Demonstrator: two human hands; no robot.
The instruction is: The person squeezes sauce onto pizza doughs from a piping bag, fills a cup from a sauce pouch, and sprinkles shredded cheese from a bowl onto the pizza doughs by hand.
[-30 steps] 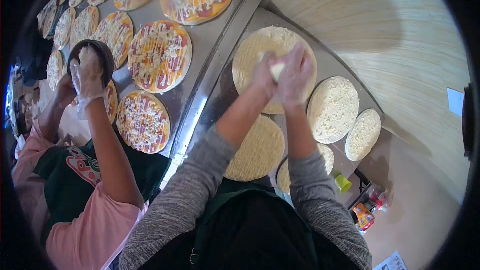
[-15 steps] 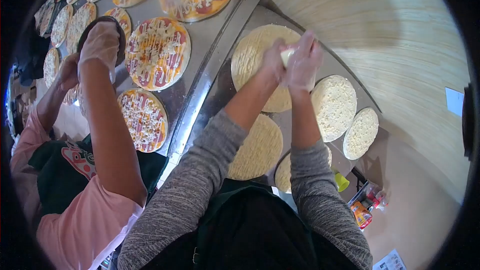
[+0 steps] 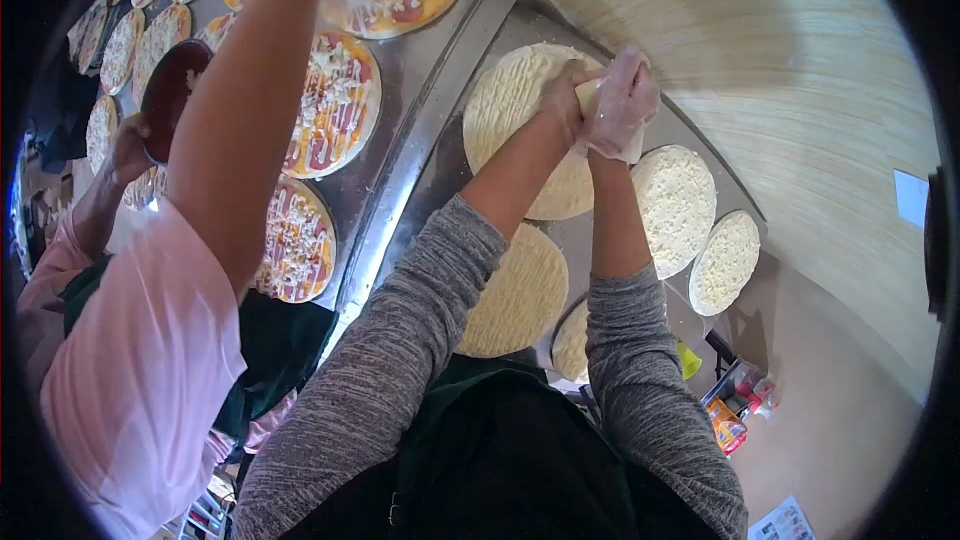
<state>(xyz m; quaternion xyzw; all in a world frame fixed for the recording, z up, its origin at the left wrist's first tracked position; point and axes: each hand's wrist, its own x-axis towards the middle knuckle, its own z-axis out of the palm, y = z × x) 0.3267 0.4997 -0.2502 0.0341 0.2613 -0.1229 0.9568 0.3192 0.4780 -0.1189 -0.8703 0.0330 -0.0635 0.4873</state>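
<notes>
So, far left, around 8 o'clock, there's a co-worker's pink sleeve (image 3: 150, 340), with one dark bowl (image 3: 165, 90) up near 10. Topped pizzas (image 3: 345, 105) fill that side from 9 round to 11; I count at least eight, but an arm blocks some and the far ones are tiny. Past the seam in the tabletop (image 3: 435, 180) you get pale dough discs (image 3: 515, 290), five that I can make out, one partly behind a sleeve: one at 12 to 1, two down around 5, two over by 3. The left hand (image 3: 565, 98) is at 1 o'clock, curled against a pale bag-like thing (image 3: 589, 97), one only, sitting at its 3 o'clock. The right hand (image 3: 622, 105), in a clear glove, is clenched round that same thing, so from there it's at 9, with a bit poking out at 6. Can't really tell what it is. Last up, one orange packet (image 3: 728, 430) near 4.
</notes>
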